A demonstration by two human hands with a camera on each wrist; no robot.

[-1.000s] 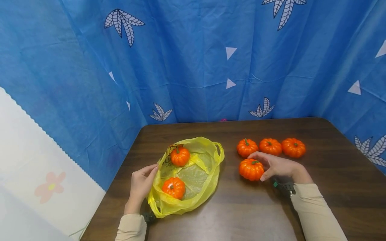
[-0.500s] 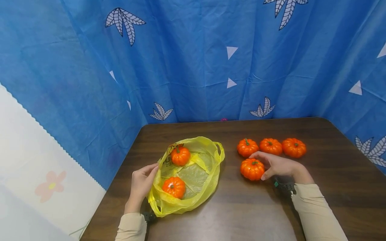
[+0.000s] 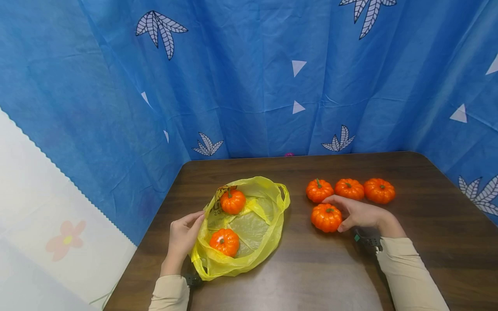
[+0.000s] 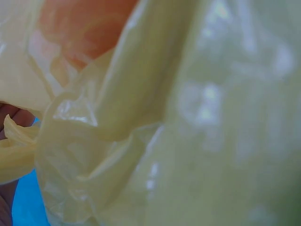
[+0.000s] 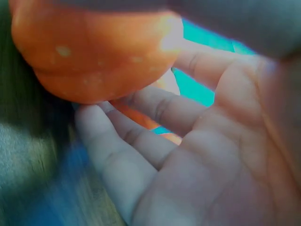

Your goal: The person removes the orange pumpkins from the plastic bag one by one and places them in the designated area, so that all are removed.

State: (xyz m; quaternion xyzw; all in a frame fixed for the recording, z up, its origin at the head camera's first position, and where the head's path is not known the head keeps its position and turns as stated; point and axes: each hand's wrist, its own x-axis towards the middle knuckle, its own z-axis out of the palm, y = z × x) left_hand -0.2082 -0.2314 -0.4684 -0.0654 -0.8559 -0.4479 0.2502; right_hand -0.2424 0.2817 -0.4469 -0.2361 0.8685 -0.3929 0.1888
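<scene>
A yellow plastic bag (image 3: 249,266) lies with its mouth spread wide on the table. Inside are two small orange pumpkins, one at the back (image 3: 232,201) and one near the front (image 3: 224,242). My left hand (image 3: 183,235) pinches the bag's left rim between thumb and fingers; crinkled yellow film (image 4: 188,141) fills most of the left wrist view. To the right of the bag, my right hand (image 3: 359,214) grips another small pumpkin (image 3: 326,218), thumb on the near side and fingers behind. In the right wrist view the fingers reach under this pumpkin (image 5: 99,52).
Behind the right hand, three more small pumpkins stand in a row: left (image 3: 319,190), middle (image 3: 349,189) and right (image 3: 379,190). The dark wooden table (image 3: 295,276) ends at a blue curtain (image 3: 249,86). A white cloth (image 3: 43,207) hangs at the left.
The gripped pumpkin has shifted very slightly to the right, closer into my right hand. My left hand and the bag have stayed in place.
</scene>
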